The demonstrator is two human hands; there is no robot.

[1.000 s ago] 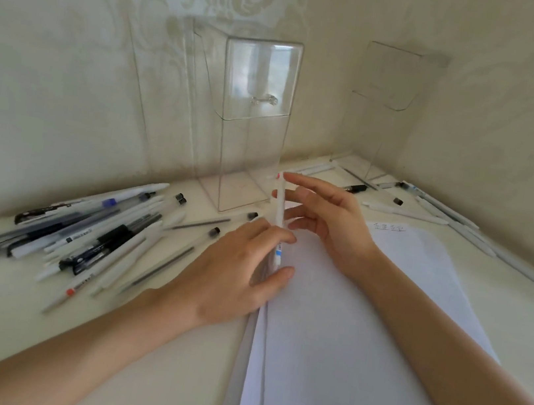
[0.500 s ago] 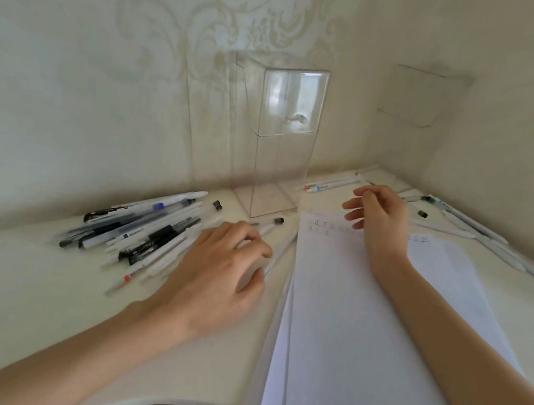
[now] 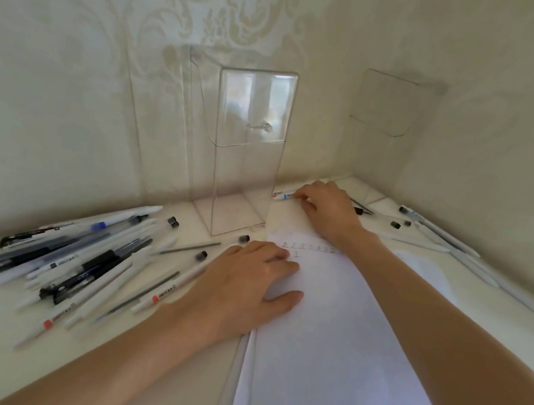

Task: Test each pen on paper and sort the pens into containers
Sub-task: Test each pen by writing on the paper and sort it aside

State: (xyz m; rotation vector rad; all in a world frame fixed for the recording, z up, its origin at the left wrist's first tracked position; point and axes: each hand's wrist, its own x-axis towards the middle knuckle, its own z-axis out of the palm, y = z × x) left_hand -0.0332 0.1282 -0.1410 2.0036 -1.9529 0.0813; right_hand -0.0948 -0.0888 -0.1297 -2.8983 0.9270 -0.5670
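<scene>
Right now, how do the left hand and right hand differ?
The left hand lies flat with relaxed fingers and holds nothing; the right hand has curled fingers pinching a white pen. The left hand sits nearer, at the left edge of the paper; the right hand is farther back, beside the clear container. Both hands are bare and palm down.

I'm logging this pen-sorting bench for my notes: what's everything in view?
Lidded clear plastic container: one, transparent, centre back.
Second clear plastic container: one, transparent, far-right corner.
Pile of pens: many, white, black, blue, left.
Loose black caps: several, near pile.
White pens: several, along right wall.
Red-and-blue-marked white pen: one, beside lidded container.
White paper sheets: stack, centre, handwriting on top.
Left hand: on paper's left edge.
Right hand: fingertips at marked pen.
</scene>
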